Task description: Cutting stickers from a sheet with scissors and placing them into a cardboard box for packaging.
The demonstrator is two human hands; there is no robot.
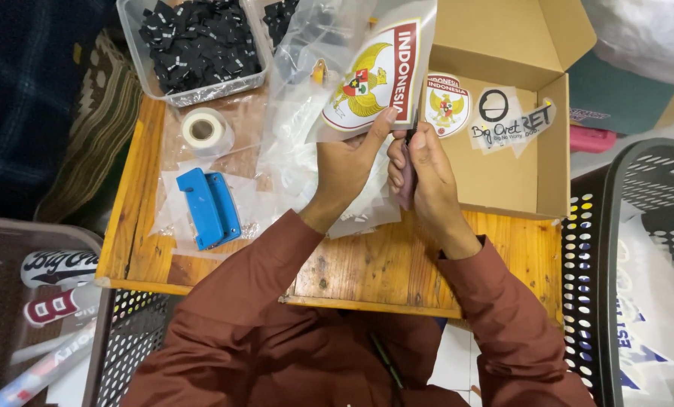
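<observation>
Rust-brown sleeves lead up from the lower edge of the view to both hands, which meet above the far half of the wooden table (367, 271). The left hand (344, 169) is closed in a pinch, thumb raised, on the lower edge of the shield-shaped emblem sheet of white film with a gold bird and a red band (367, 79). The right hand (420, 166) is wrapped around a slim dark-handled cutting tool (406, 177), its tip pointing up at the right edge of the sheet.

Procedure for the step judged to be in hand, trimming the sheet edge:
1. Keep the sheet taut between the pinch and its free upper end; slack film tends to fold at the blade.
2. Keep the left thumb clear of the tool tip, since the two lie very close together.
3. Guide the tool along the outline, outside the printed shield.

Position: the sheet stands directly above both hands, tilted, touching the left fingers. Beyond the right hand an open brown cardboard box (502, 181) holds a second shield emblem (447, 104). Left of the left hand lie a blue plastic hole punch (209, 207) and a white tape roll (203, 130); farther beyond, a clear plastic tub of small black pieces (197, 45).
</observation>
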